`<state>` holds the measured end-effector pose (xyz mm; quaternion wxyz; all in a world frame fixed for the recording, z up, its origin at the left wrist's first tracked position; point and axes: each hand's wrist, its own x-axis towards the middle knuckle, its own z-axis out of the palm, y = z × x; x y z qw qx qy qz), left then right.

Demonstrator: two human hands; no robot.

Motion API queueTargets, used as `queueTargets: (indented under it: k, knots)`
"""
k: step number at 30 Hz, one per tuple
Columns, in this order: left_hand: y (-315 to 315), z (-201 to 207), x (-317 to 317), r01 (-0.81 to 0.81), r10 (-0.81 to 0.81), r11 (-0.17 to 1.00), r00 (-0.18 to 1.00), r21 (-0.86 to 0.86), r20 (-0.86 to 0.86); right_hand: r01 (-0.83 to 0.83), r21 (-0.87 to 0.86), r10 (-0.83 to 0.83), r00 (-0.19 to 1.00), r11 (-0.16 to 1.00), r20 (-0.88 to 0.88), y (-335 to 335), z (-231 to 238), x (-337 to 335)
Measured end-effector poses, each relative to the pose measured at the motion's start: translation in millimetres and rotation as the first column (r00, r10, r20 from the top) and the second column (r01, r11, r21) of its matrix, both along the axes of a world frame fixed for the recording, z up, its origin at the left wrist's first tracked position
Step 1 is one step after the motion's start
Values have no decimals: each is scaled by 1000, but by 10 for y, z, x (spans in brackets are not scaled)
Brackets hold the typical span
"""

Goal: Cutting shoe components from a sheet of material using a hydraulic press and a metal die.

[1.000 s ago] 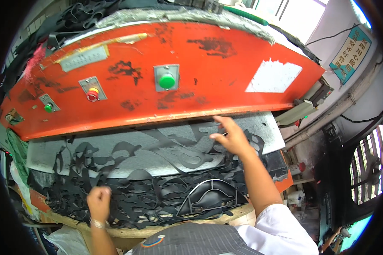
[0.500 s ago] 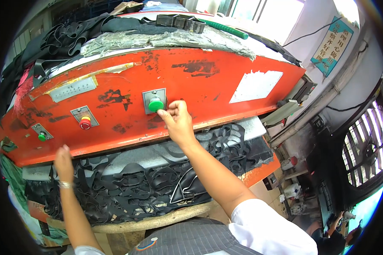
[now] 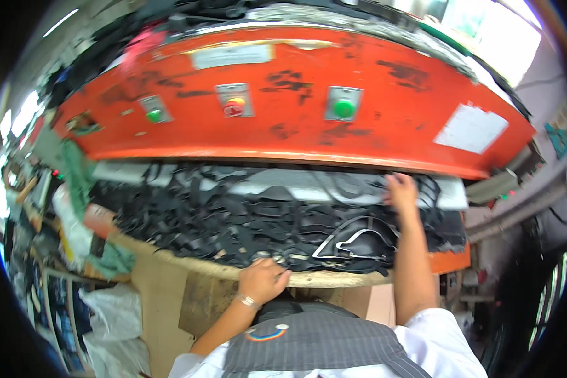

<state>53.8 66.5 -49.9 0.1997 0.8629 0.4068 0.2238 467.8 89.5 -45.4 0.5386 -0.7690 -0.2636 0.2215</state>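
Observation:
Black offcut strips (image 3: 233, 214) lie in a tangled heap on the bed under the red machine front (image 3: 283, 126). My right hand (image 3: 402, 191) reaches into the right part of the heap, close below the red panel's lower edge. Its fingers are bent together around a black strip, though motion blurs them. Among the strips, a cutting die (image 3: 321, 247) with a pale outline lies near my right forearm. My left hand (image 3: 263, 280) is at the bed's front edge with curled fingers; whatever they hold is hidden.
The panel carries a green button (image 3: 344, 108), a red button (image 3: 234, 108) and a smaller green button (image 3: 154, 115). A padded tan rim (image 3: 189, 260) runs along the bed's front. White plastic bags (image 3: 116, 315) sit at the lower left.
My right hand has left the larger green button and moved down to the strips. The left hand has come from the left end to the bed's front edge. The view has shifted.

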Motion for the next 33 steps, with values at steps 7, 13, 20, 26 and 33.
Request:
queueTargets:
  k: [7, 13, 20, 26, 33]
  knots:
    - [-298, 9, 8, -86, 86, 996, 996, 2, -19, 40, -258, -46, 999, 965, -16, -36, 25, 891]
    - [-203, 102, 120, -77, 77, 997, 997, 7, -9, 107, -480, -20, 983, 871, 182, 528, 247, 649]
    - [49, 137, 85, 106, -107, 988, 994, -111, -2, 135, -510, -46, 982, 849, 184, 626, 194, 783]
    - [501, -56, -301, 451, -437, 821, 891, -351, 122, 118, -20, -119, 964, 993, -236, 300, 83, 684]
    - [2313, 388, -1070, 228, -221, 974, 944, -2, 244, -347, -186, 393, 828, 919, 399, 726, 487, -1269]
